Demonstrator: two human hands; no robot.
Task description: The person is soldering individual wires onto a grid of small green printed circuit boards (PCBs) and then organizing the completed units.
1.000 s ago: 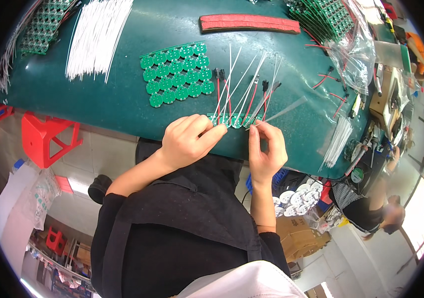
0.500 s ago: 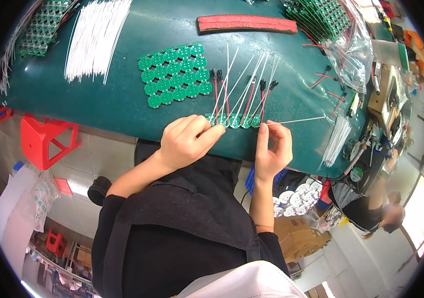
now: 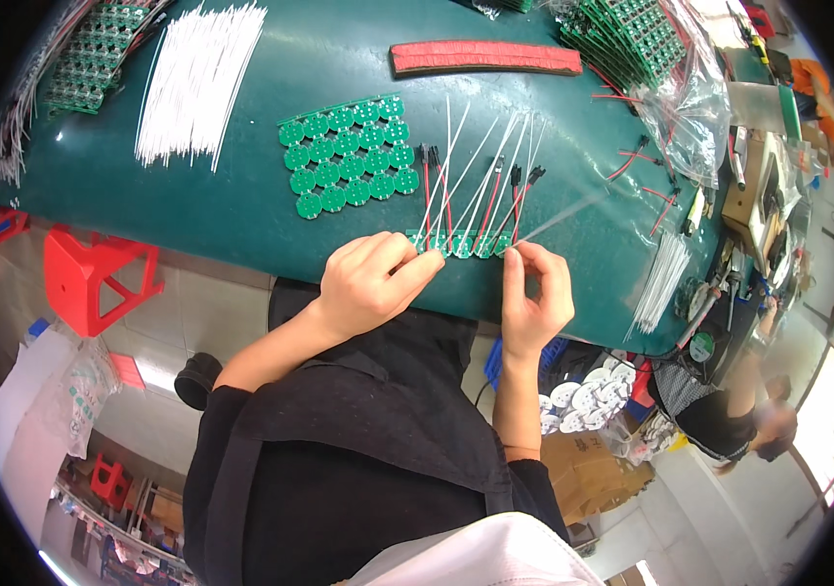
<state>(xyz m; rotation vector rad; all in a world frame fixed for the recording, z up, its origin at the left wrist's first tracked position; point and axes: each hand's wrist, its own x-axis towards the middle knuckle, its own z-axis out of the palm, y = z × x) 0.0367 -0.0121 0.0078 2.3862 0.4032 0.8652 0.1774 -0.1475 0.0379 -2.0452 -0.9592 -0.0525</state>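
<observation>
Green board strip (image 3: pixel 463 246) lies at the near edge of the table (image 3: pixel 192 215). The left hand (image 3: pixel 368 283), fingers drawn narrow, seems to steady its left end; the right hand (image 3: pixel 539 298) pinches a blurred white wire (image 3: pixel 568 215) at the right end. A leftward swing could tangle the standing wires (image 3: pixel 449 127). Near right, white discs (image 3: pixel 583 396) adjoin a blue basket (image 3: pixel 492 360); whether inside, one cannot tell.
</observation>
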